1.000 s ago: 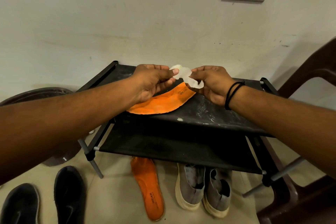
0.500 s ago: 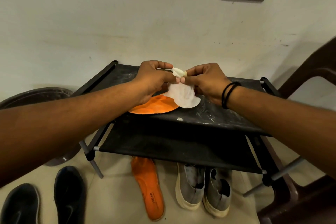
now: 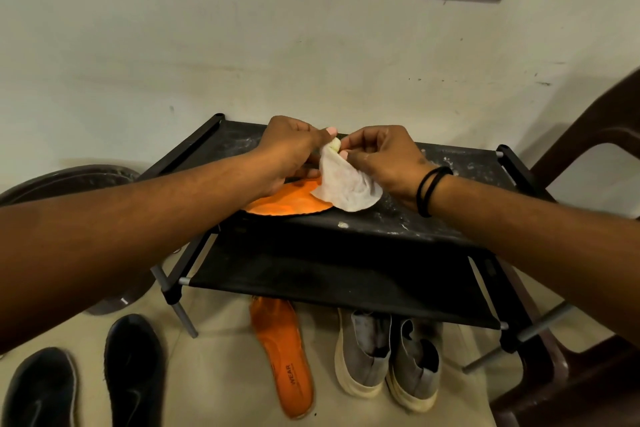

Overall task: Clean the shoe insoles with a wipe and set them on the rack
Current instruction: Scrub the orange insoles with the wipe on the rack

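Note:
A white wipe (image 3: 346, 185) hangs partly unfolded above the top shelf of the black rack (image 3: 460, 166). My left hand (image 3: 289, 152) and my right hand (image 3: 382, 158) both pinch its bunched upper corner between thumb and fingers. Under the wipe an orange insole (image 3: 285, 201) lies on the top shelf, its far end hidden by my hands and the wipe. A second orange insole (image 3: 282, 357) lies on the floor below the rack's front edge.
A pair of grey shoes (image 3: 388, 360) stands on the floor beside the lower insole. Two black shoes (image 3: 131, 371) lie at the lower left. A dark round basin (image 3: 69, 180) sits left of the rack, a brown chair (image 3: 588, 163) at the right.
The wipe was a small twisted wad held between both hands. It has opened into a hanging sheet that now covers the near end of the insole; my hands moved closer together.

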Demonstrator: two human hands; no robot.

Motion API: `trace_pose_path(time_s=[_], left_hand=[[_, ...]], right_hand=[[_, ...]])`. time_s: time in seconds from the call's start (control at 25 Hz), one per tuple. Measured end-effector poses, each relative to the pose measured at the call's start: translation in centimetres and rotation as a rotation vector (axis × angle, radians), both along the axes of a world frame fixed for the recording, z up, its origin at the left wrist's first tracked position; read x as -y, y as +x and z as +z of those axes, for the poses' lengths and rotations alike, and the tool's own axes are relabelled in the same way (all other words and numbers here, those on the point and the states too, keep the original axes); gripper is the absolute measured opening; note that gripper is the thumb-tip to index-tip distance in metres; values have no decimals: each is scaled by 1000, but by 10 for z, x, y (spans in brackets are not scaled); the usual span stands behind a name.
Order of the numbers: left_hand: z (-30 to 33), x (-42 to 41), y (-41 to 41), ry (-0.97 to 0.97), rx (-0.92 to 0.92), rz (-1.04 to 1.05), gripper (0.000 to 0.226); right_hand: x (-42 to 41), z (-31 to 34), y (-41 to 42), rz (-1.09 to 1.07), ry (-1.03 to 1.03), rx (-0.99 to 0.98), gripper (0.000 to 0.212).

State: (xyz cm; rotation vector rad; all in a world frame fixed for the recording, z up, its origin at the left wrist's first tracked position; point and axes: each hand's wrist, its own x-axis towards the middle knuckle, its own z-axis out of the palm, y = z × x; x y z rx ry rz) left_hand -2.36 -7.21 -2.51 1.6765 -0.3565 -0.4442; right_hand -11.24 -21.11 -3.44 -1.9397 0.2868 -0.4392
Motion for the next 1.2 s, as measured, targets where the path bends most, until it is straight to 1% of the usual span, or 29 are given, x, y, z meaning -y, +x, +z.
trace_pose_path(time_s=[0.08,0.12,0.16,0.24,0.32,0.36,0.4,0.52,0.64,0.72,0.8,0.88,0.96,1.04,1.12,1.2], left_hand=[[-3,2,3,30,65,51,42],[-3,3,5,35,72,73,41],[-2,4,7,33,37,94,37],[1,5,10,1,-125,106,35],[5,3,11,-109,-301,27,37],[8,2,10,-168,-352,-35,36],[10,1,9,-188,-352,-93,35],[15,-3,8,-139,-291,-213,39],[12,-8,9,-126,-325,-320,33],[11,-10,11,-101,-362,-338,34],[11,-11,15,-106,-393,-340,33],[12,-11,17,-151,-408,-343,32],[15,-9,17,-185,-385,-283,21],[16,-7,20,-199,-349,-152,21],[15,-6,24,-205,-292,-71,29],[14,-6,23,-235,-249,-78,24]], right_hand=[[-4,0,0,58,-111,19,14],[-7,0,1,61,-159,38,15],[-9,0,2,42,-194,56,16],[-11,2,6,-48,-239,85,14],[-10,4,9,-136,-270,76,12],[-8,4,9,-157,-262,67,13],[-7,4,9,-162,-235,69,15],[-9,4,6,-129,-157,122,18],[-11,7,3,-97,-101,152,24],[-11,6,1,-84,-20,147,25],[-10,5,1,-72,42,155,24],[-8,4,2,-79,22,159,24],[-7,2,2,-105,-42,135,26],[-6,0,1,-146,-78,95,26],[-5,0,0,-162,-57,65,25],[-6,3,1,-132,31,12,23]])
